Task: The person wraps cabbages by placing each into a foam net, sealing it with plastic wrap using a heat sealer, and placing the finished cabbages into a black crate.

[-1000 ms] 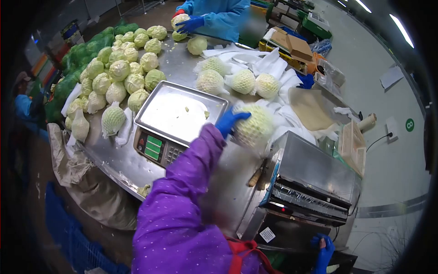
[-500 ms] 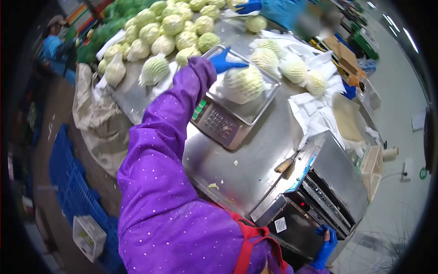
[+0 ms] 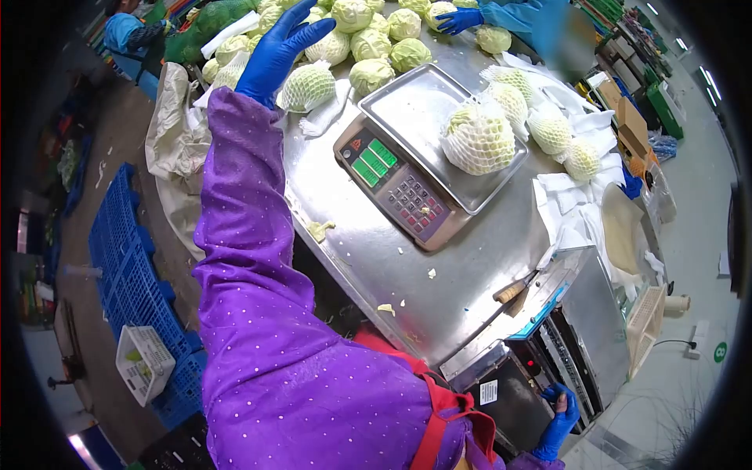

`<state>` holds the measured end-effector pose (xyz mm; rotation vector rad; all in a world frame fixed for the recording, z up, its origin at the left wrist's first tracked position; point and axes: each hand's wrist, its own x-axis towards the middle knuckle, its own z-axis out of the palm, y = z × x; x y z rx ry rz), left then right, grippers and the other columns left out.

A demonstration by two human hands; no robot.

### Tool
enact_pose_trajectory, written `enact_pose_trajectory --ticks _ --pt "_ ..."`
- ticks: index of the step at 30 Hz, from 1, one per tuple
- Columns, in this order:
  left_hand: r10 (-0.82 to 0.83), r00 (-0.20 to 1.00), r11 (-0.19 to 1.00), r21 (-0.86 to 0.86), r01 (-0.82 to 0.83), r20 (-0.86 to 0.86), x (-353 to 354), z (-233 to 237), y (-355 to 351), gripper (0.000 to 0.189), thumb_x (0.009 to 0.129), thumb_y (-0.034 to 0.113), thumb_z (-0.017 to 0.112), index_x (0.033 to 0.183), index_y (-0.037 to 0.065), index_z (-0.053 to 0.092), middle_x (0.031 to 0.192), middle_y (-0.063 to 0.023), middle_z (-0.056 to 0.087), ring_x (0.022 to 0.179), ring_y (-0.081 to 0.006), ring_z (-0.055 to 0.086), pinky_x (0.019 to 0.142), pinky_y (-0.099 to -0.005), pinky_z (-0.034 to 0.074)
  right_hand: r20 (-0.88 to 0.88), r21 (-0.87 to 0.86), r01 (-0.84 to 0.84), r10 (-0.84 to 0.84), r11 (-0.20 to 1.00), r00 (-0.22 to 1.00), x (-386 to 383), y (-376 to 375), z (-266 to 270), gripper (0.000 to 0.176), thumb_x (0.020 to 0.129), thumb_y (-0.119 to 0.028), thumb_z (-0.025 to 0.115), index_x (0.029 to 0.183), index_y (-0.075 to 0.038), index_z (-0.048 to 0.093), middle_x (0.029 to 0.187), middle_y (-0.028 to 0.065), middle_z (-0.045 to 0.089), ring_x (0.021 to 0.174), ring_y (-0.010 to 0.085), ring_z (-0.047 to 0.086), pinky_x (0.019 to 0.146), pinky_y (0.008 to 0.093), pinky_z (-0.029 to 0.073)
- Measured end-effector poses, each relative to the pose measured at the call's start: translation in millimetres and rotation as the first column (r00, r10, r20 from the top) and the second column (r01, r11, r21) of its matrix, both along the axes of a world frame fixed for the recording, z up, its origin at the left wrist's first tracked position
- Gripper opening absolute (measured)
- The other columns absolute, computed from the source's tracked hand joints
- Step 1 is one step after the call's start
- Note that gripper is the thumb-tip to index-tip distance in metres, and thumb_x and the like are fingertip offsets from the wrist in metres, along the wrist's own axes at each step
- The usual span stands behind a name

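Note:
My left hand [image 3: 280,48], in a blue glove on a purple sleeve, is stretched out with fingers spread, holding nothing. It hovers just left of a netted cabbage [image 3: 308,84] lying on the steel table [image 3: 352,251]. Another netted cabbage [image 3: 479,139] rests on the pan of the weighing scale [image 3: 407,102], free of any hand. My right hand [image 3: 558,419], also in a blue glove, rests low against the front of the label machine [image 3: 580,313]; its fingers are hard to make out.
Loose cabbages [image 3: 368,39] are piled at the table's far end, where a co-worker's blue-gloved hand [image 3: 453,19] touches one. More netted cabbages [image 3: 548,129] and white net sleeves [image 3: 572,196] lie right of the scale. A wooden-handled tool [image 3: 513,291] lies by the machine. Blue crates [image 3: 129,266] stand on the floor.
My left hand set the netted cabbage on the scale pan, let go, and swung left toward the netted cabbage beside the pile. My right hand stayed on the machine.

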<state>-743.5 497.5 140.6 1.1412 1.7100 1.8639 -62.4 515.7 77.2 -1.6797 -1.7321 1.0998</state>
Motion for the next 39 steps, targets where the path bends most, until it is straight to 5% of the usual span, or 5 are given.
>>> enact_pose_trajectory --ticks 15,25,28,33,39 --pt "-0.090 0.996 0.995 -0.046 0.090 -0.010 30.6 4.5 49.5 0.072 0.083 0.031 0.068 0.140 0.003 0.033 0.141 -0.0152 0.037 0.133 -0.0281 0.031 0.107 -0.0358 0.028 0.030 0.076 0.053 -0.055 0.996 0.998 17.7 -26.3 -7.1 0.034 0.095 -0.027 0.048 0.097 0.004 0.061 0.080 0.0098 0.063 0.072 0.0164 0.060 0.072 0.0292 0.048" --pt "-0.100 0.971 0.994 -0.055 0.090 -0.217 13.7 -21.8 76.9 0.062 0.085 0.038 0.063 0.136 0.010 0.043 0.136 -0.0062 0.045 0.129 -0.0183 0.036 0.109 -0.0341 0.022 0.046 0.073 0.070 -0.073 0.995 0.996 21.5 -33.0 -4.1 0.034 0.095 -0.027 0.048 0.098 0.004 0.061 0.079 0.0098 0.064 0.073 0.0159 0.060 0.073 0.0286 0.047" --pt "-0.140 0.981 0.988 0.048 0.148 -0.136 28.3 -21.7 85.2 0.071 0.080 0.035 0.071 0.134 0.001 0.041 0.129 -0.0148 0.049 0.117 -0.0226 0.051 0.100 -0.0307 0.037 0.061 0.064 0.040 -0.044 0.997 0.997 11.2 -28.5 5.7 0.034 0.095 -0.027 0.048 0.098 0.004 0.061 0.078 0.0095 0.064 0.074 0.0164 0.061 0.075 0.0290 0.047" --pt "-0.246 0.958 0.939 -0.210 0.273 0.144 43.2 -69.2 118.0 0.082 0.078 0.047 0.067 0.139 0.004 0.033 0.138 -0.0133 0.041 0.128 -0.0238 0.037 0.102 -0.0387 0.033 -0.065 0.005 -0.068 0.068 0.998 0.996 -55.2 15.1 31.9 0.035 0.093 -0.027 0.048 0.103 0.005 0.060 0.083 0.0102 0.064 0.076 0.0170 0.061 0.081 0.0313 0.045" --pt "-0.263 0.835 0.878 -0.239 0.415 0.484 71.8 -147.9 151.9 0.083 0.081 0.044 0.064 0.144 0.010 0.022 0.144 -0.0146 0.030 0.128 -0.0275 0.037 0.097 -0.0443 0.037 -0.487 -0.166 -0.477 0.349 0.863 0.801 -202.7 127.2 24.3 0.061 0.089 -0.028 0.053 0.140 -0.003 0.030 0.135 0.0167 0.042 0.113 0.0243 0.053 0.090 0.0334 0.045"
